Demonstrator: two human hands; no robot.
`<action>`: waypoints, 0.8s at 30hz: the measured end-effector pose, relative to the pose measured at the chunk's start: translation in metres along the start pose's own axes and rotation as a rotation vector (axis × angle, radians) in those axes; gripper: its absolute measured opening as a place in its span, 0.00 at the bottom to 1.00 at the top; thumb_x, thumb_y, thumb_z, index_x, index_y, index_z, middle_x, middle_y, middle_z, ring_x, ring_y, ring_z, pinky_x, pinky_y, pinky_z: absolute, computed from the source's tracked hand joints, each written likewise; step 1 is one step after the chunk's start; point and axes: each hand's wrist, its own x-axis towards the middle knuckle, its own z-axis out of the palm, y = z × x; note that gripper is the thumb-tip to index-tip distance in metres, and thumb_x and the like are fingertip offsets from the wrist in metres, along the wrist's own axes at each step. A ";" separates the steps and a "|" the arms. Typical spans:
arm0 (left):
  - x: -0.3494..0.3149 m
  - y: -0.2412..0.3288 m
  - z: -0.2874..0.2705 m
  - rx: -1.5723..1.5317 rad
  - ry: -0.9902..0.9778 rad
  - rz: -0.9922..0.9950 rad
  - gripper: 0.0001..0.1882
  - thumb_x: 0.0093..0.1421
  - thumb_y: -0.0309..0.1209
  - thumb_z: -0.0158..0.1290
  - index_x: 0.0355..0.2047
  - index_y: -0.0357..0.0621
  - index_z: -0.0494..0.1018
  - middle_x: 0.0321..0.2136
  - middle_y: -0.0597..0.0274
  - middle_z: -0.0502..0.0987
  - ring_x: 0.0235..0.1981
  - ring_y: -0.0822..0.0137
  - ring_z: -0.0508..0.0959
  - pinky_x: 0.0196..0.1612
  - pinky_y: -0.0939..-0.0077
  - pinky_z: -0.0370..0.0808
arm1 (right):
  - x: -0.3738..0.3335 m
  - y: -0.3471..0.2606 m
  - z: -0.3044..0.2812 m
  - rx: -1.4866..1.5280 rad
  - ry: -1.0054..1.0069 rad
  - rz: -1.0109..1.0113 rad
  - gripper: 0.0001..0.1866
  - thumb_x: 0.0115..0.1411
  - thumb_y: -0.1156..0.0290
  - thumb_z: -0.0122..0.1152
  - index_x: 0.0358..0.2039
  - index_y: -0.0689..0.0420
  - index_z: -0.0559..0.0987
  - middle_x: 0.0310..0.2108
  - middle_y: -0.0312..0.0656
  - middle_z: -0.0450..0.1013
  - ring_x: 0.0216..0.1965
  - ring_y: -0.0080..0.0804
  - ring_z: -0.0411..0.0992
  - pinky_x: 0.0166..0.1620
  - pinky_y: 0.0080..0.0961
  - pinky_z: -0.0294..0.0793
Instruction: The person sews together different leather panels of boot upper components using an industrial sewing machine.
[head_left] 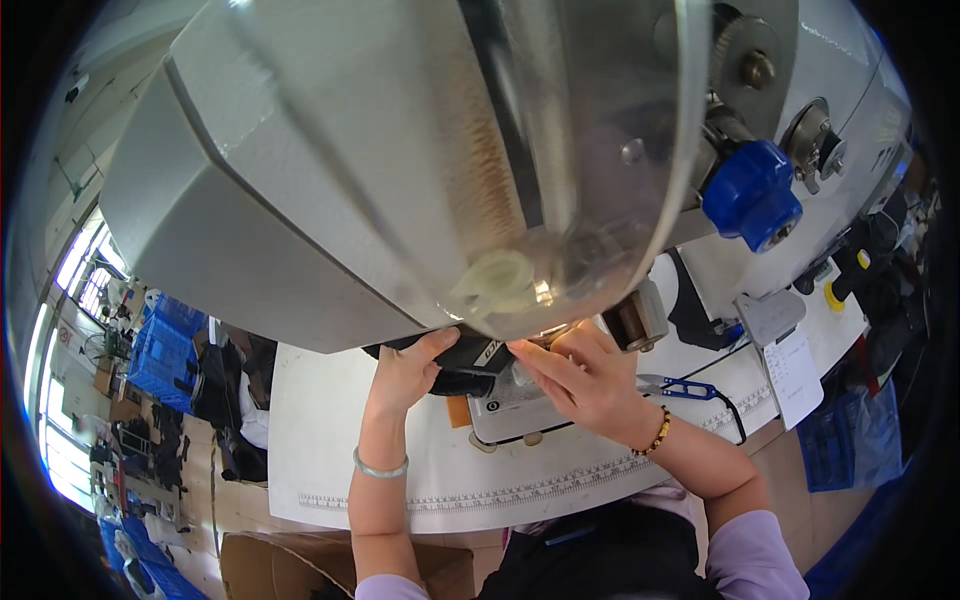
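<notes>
A black fabric piece (466, 356) with a pale printed patch lies at the work area under the head of a large grey sewing machine (290, 250). My left hand (412, 368) is closed on its left part, thumb on top and the fingers mostly out of sight beneath. At the right end of the piece my right hand (588, 378) pinches, thumb and forefinger together at its edge. The machine's clear guard (600, 265) hangs in front, and the needle area is hidden. Just right of my right hand lies a pair of blue-handled thread snips (690, 388) on a black cord.
A white table (330, 440) with a printed ruler scale along its curved front edge surrounds the machine bed. A blue knob (752, 195) juts from the machine. Paper (793, 375) hangs at the right. Blue crates (165, 350) stand at the left, a cardboard box (270, 565) below.
</notes>
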 end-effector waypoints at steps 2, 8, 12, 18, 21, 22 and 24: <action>0.001 0.000 -0.001 0.017 -0.007 0.010 0.12 0.52 0.17 0.50 0.38 0.34 0.69 0.35 0.56 0.74 0.38 0.65 0.75 0.43 0.71 0.75 | 0.000 -0.001 -0.001 -0.014 -0.011 0.006 0.15 0.41 0.76 0.64 0.33 0.51 0.78 0.20 0.29 0.60 0.19 0.20 0.61 0.19 0.15 0.61; 0.002 -0.001 -0.002 -0.003 -0.017 0.028 0.12 0.52 0.17 0.50 0.39 0.35 0.70 0.36 0.59 0.75 0.38 0.67 0.76 0.43 0.74 0.75 | -0.001 -0.001 0.000 -0.013 -0.042 0.015 0.19 0.41 0.78 0.64 0.38 0.51 0.78 0.20 0.30 0.60 0.19 0.21 0.60 0.19 0.15 0.60; 0.001 0.000 -0.001 -0.009 -0.003 0.014 0.10 0.53 0.18 0.50 0.38 0.35 0.71 0.35 0.61 0.75 0.37 0.69 0.75 0.41 0.76 0.74 | 0.000 -0.003 0.002 -0.009 -0.097 -0.064 0.23 0.41 0.79 0.63 0.42 0.52 0.77 0.19 0.30 0.61 0.18 0.21 0.61 0.19 0.16 0.62; -0.009 -0.007 0.002 0.176 0.150 -0.016 0.06 0.54 0.25 0.52 0.33 0.37 0.73 0.30 0.66 0.74 0.31 0.75 0.72 0.31 0.82 0.69 | -0.002 -0.003 0.007 -0.003 -0.025 -0.092 0.23 0.38 0.80 0.63 0.40 0.54 0.78 0.21 0.31 0.64 0.20 0.23 0.65 0.21 0.16 0.65; -0.016 -0.013 0.002 0.189 0.222 -0.014 0.07 0.54 0.28 0.53 0.32 0.39 0.74 0.27 0.70 0.73 0.26 0.78 0.69 0.26 0.86 0.65 | -0.006 -0.002 0.008 0.033 -0.062 -0.069 0.22 0.37 0.81 0.63 0.38 0.56 0.78 0.21 0.31 0.65 0.21 0.25 0.67 0.21 0.17 0.66; -0.017 -0.013 0.004 0.217 0.206 0.012 0.06 0.54 0.28 0.53 0.32 0.40 0.74 0.26 0.71 0.72 0.23 0.80 0.67 0.24 0.86 0.63 | -0.007 -0.002 0.007 0.035 -0.065 -0.069 0.22 0.37 0.81 0.63 0.38 0.56 0.78 0.21 0.31 0.65 0.21 0.25 0.67 0.21 0.17 0.66; -0.018 -0.013 0.008 0.242 0.196 0.035 0.06 0.54 0.29 0.54 0.32 0.41 0.74 0.25 0.72 0.71 0.21 0.81 0.65 0.22 0.87 0.61 | -0.007 -0.002 0.008 0.044 -0.015 -0.061 0.19 0.39 0.81 0.64 0.37 0.57 0.78 0.20 0.32 0.65 0.21 0.26 0.67 0.21 0.18 0.66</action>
